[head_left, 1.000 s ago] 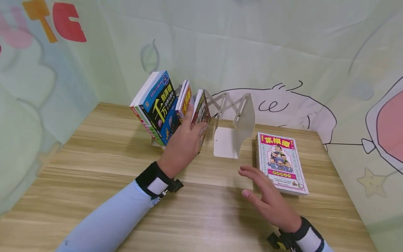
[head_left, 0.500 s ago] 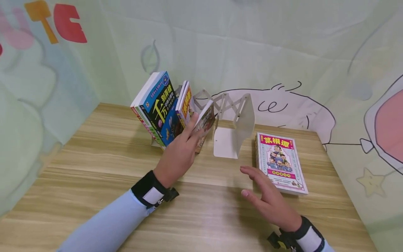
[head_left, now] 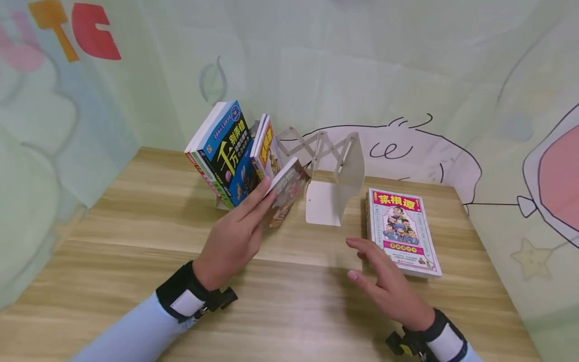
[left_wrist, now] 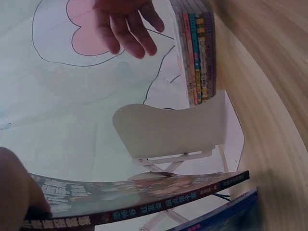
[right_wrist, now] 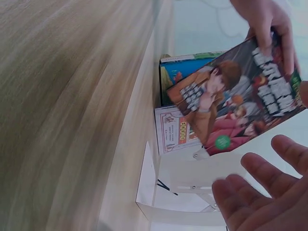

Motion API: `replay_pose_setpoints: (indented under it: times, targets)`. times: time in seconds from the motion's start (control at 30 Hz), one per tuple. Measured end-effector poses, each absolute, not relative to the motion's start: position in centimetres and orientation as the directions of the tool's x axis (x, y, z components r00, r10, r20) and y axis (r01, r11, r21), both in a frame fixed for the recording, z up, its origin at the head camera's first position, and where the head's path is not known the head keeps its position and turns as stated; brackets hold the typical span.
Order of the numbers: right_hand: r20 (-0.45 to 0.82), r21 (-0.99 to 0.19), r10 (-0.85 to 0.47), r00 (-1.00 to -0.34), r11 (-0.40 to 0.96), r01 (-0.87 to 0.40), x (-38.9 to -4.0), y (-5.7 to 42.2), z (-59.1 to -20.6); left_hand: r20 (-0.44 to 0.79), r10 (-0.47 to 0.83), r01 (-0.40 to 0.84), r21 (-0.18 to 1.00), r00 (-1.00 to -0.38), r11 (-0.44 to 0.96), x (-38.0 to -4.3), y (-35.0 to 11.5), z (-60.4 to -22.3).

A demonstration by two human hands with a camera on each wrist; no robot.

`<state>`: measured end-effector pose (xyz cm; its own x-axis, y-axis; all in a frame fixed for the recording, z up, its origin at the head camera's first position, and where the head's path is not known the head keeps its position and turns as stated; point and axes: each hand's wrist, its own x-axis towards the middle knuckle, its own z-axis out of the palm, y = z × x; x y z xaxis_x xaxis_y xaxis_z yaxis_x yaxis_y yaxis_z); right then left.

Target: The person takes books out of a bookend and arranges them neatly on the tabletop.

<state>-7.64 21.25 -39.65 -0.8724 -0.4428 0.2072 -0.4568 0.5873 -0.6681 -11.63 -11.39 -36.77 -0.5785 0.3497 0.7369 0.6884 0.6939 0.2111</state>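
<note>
My left hand [head_left: 232, 246] grips a thin, dark comic book [head_left: 291, 188] by its near upper corner, tilted away from the row. In the right wrist view, the book's cover [right_wrist: 226, 101] shows a figure in a brown coat and cap, and my left fingers and thumb pinch its corner. To its left, a purple-and-yellow book [head_left: 267, 146] and a larger blue-and-black book [head_left: 230, 156] lean in a white expandable book rack [head_left: 324, 201]. My right hand [head_left: 393, 289] hovers over the table with fingers apart and relaxed, holding nothing.
A stack of books [head_left: 404, 231] with a pink-bordered cover lies flat at the right, just beyond my right hand. The rack's upright end plate [head_left: 353, 161] stands between it and the leaning books. A printed cloth wall [head_left: 280, 65] borders the wooden table [head_left: 289, 306].
My left hand has drawn the comic book out of the row, toward me and tilted rightward, and now grips its near corner. My right hand has barely moved.
</note>
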Motion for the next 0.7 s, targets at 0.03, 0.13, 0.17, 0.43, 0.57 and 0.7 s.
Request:
replay_pose_setpoints:
  times: [0.03,0.13,0.17,0.43,0.57,0.7]
  targets:
    - [0.205,-0.672,-0.442,-0.873,0.585,-0.454,-7.7,21.3,-39.6,0.743,0.348,0.696,0.215,-0.572,0.685,-11.3,-11.6,-36.5]
    - [0.199,-0.682,-0.441,-0.875,0.578,-0.447,-7.8,21.2,-39.5,0.755,0.346,0.708,0.213,-0.556,0.673,-10.2,-12.0,-35.5]
    - [0.198,-0.682,-0.442,-0.875,0.579,-0.447,-7.9,21.2,-39.5,0.759,0.347,0.712,0.209,-0.550,0.671,-9.8,-12.2,-35.2]
    - [0.221,-0.690,-0.433,-0.874,0.563,-0.454,-7.8,21.1,-39.1,0.761,0.467,0.819,0.143,-0.450,0.556,-7.2,-12.4,-33.2]
    - [0.263,-0.718,-0.402,-0.877,0.526,-0.456,-7.8,20.9,-38.9,0.721,0.554,0.881,0.170,-0.417,0.442,-6.8,-12.2,-33.0]
    - [0.304,-0.707,-0.390,-0.869,0.519,-0.480,-7.7,20.8,-38.9,0.693,0.598,0.913,0.256,-0.402,0.317,-6.7,-12.0,-33.0]
